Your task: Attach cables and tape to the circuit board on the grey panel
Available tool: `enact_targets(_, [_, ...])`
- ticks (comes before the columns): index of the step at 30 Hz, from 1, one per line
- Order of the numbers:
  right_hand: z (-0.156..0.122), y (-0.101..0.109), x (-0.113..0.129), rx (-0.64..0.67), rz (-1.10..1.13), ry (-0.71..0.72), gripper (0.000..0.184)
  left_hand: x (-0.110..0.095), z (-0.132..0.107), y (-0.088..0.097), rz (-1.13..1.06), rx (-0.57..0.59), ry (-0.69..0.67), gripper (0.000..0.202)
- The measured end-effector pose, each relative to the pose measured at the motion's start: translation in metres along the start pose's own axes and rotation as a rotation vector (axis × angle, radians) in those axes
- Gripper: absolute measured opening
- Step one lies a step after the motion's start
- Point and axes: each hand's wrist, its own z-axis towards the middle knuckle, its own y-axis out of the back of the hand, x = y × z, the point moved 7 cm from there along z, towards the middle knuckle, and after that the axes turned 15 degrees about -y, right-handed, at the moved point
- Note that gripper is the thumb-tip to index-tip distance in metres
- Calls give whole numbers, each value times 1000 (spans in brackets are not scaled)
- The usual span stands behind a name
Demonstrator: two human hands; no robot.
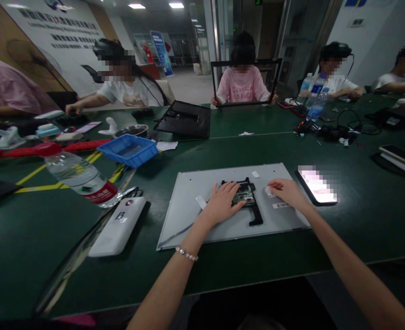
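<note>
A flat silver-grey display panel [188,188] lies on the green table in front of me. On it sits a black plastic bracket [256,216] with a green circuit board [243,196]. My left hand [223,201] lies with fingers spread over the left part of the bracket and board. My right hand [287,191] is above the panel's right side, its thumb and fingers pinched together. A small white label [270,192] shows just under those fingertips; whether they grip it is unclear. Another label [281,206] is on the panel below my right hand.
A lit phone [317,185] lies right of the panel. To the left are a white power bank [118,227], a tilted water bottle [82,178] and a blue tray [129,150]. A black cover [183,119] lies farther back. Across the table, a person holds a black frame [245,105].
</note>
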Motion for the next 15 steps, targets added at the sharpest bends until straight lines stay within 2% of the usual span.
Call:
enact_targets(3, [-4, -1, -1, -39, 47, 4, 20, 0, 0, 1, -6, 5, -3, 58])
enact_targets(15, [-8, 0, 0, -41, 51, 16, 18, 1, 0, 1, -7, -8, -23, 55])
